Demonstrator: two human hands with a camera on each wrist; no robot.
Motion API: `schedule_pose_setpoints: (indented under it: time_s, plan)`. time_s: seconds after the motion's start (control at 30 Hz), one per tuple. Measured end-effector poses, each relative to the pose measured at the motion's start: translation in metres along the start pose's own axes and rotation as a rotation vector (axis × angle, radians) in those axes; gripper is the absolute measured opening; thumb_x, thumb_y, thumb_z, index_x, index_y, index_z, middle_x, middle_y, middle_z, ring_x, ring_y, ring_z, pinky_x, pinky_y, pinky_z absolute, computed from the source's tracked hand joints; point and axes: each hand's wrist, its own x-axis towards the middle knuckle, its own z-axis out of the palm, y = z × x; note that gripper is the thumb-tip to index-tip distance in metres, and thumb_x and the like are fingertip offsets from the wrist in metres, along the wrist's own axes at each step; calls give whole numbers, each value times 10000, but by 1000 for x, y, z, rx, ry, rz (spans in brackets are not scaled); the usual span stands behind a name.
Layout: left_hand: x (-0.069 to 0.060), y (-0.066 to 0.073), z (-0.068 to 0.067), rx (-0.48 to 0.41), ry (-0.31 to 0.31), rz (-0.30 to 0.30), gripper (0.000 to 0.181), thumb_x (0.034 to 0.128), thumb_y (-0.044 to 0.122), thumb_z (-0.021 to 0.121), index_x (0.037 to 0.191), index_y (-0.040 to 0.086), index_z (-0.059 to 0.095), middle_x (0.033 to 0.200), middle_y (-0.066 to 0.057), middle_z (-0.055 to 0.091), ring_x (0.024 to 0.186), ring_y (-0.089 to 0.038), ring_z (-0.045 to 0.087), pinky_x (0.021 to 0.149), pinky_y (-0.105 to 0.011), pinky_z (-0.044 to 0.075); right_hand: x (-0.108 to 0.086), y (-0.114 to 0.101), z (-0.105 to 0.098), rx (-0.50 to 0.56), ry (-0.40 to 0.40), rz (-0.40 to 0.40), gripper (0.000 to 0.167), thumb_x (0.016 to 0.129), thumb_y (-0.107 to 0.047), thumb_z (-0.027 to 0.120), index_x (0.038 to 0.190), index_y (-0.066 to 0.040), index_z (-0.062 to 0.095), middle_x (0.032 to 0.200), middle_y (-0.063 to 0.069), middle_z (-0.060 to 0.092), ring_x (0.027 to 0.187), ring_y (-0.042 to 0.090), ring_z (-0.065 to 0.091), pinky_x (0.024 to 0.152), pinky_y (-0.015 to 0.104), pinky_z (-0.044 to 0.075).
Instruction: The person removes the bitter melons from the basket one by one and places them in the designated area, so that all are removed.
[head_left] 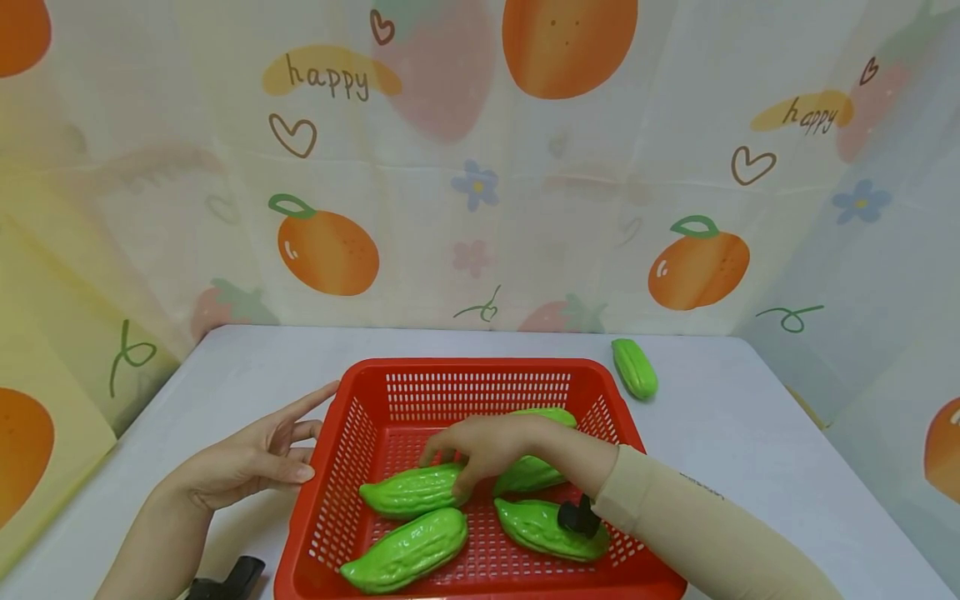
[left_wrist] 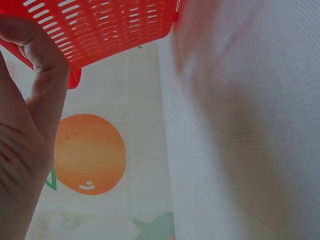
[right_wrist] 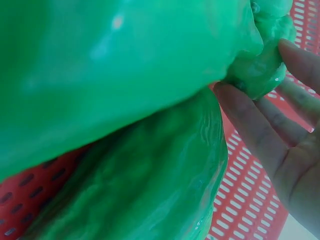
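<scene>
A red plastic basket (head_left: 480,367) holds several green bitter melons with bumpy skins. My right hand (head_left: 487,446) reaches into it, thumb and fingers curved round the right end of one bitter melon (head_left: 397,493) at the left. In the right wrist view the fingertips touch that bitter melon (right_wrist: 257,75), with other bitter melons large in front. Beside the basket's left wall, my left hand (head_left: 255,454) has its index finger stretched to the rim and its thumb by the side. The left wrist view shows the left hand (left_wrist: 30,120) at the basket's outer wall (left_wrist: 110,30).
Another bitter melon (head_left: 423,550) lies front left in the basket, one (head_left: 540,529) front right, and more lie partly under my right forearm. A smaller bitter melon (head_left: 635,368) lies on the white table (head_left: 750,433), behind the basket's right side. A patterned curtain (head_left: 525,225) stands behind.
</scene>
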Motion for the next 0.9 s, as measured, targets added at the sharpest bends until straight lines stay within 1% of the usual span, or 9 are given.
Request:
schedule_pose_setpoints:
  time_s: [0.4, 0.57, 0.7, 0.9]
  plan:
    - [0, 0, 0, -5, 2, 0, 861, 956, -47, 487, 1593, 324, 41, 1338, -34, 558, 1136, -185, 683, 876, -395, 596, 0, 0, -2, -8, 16, -19, 437, 867, -173, 730, 1280, -229, 597, 1165, -29, 667, 1007, 38, 600, 840, 178, 480]
    - [1, -1, -1, -12, -13, 11, 864, 957, -57, 476, 1594, 320, 30, 1349, -37, 553, 1142, -189, 679, 873, -393, 599, -2, -1, -3, -19, 28, -19, 433, 874, -183, 728, 1286, -234, 601, 1187, -38, 665, 1031, 48, 604, 872, 186, 482]
    - [0, -1, -1, -15, -16, 9, 864, 959, -60, 471, 1593, 330, 32, 1357, -33, 554, 1156, -194, 673, 872, -394, 599, -4, -3, -5, -27, 44, -22, 437, 878, -178, 725, 1293, -229, 601, 1207, -40, 658, 1054, 61, 601, 897, 196, 482]
    - [0, -1, -1, -14, -13, 7, 863, 958, -59, 473, 1593, 326, 34, 1360, -37, 557, 1160, -202, 673, 877, -397, 598, -8, -4, -9, -32, 91, -26, 436, 867, -160, 730, 1281, -218, 607, 1161, -59, 660, 1025, 60, 584, 862, 195, 481]
